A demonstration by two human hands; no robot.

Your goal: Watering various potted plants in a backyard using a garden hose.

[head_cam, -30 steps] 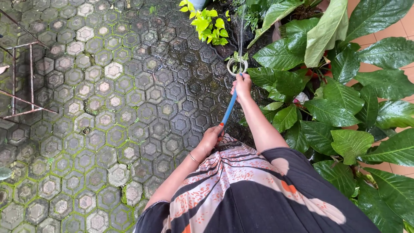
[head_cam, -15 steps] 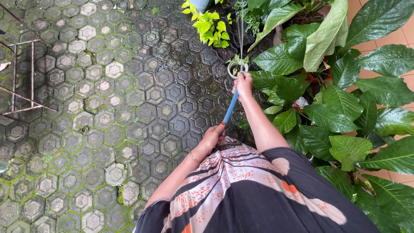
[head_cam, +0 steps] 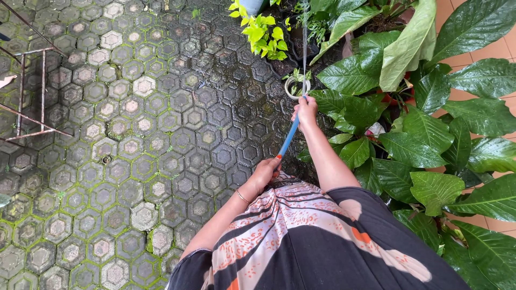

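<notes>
A blue hose [head_cam: 288, 139] runs between my two hands over wet paving. My right hand [head_cam: 306, 111] grips its far end, and a thin stream of water leaves it toward the plants at the top. Just beyond that hand stands a small white pot [head_cam: 297, 86] with a little green plant. My left hand [head_cam: 266, 172] holds the hose lower down, near an orange band, close to my patterned clothing. A bracelet sits on my left wrist.
Wet, mossy hexagonal paving stones [head_cam: 134, 139] cover the ground. Large-leaved green plants [head_cam: 419, 134] crowd the right side, a yellow-green plant [head_cam: 262, 32] stands at the top, and a rusty metal frame [head_cam: 29, 96] is at the left. Orange tiles [head_cam: 484, 53] show behind the leaves.
Both hands keep their grip on the hose. The hose end and the water stream stay pointed toward the pots; the view has shifted only slightly.
</notes>
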